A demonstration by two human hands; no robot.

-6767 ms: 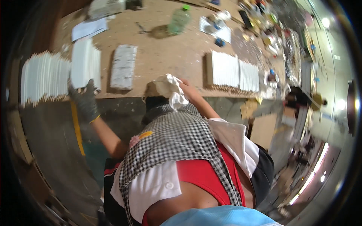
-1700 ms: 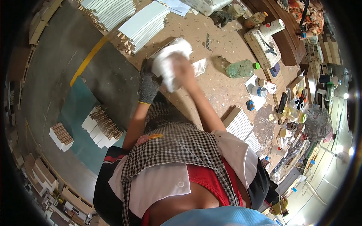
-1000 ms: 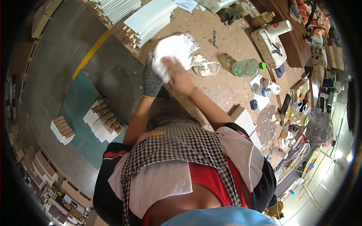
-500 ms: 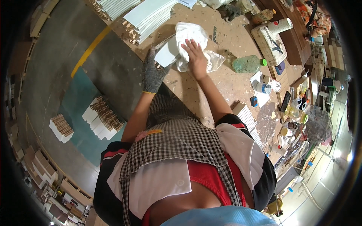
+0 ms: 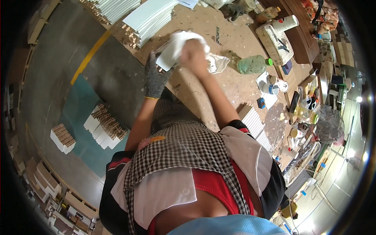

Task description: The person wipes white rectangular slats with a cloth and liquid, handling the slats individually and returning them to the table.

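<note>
Left hand (image 5: 154, 78) gripping white boards (image 5: 166, 59), right hand (image 5: 194, 57) on cloth (image 5: 182, 37), grip blurred, stained worktable (image 5: 203, 21), grey floor (image 5: 55, 74)

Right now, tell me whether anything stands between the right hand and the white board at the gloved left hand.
Yes: the white cloth appears to lie between the blurred right hand and the white board. Nothing visible blocks the gloved left hand at the board's near end.
</note>
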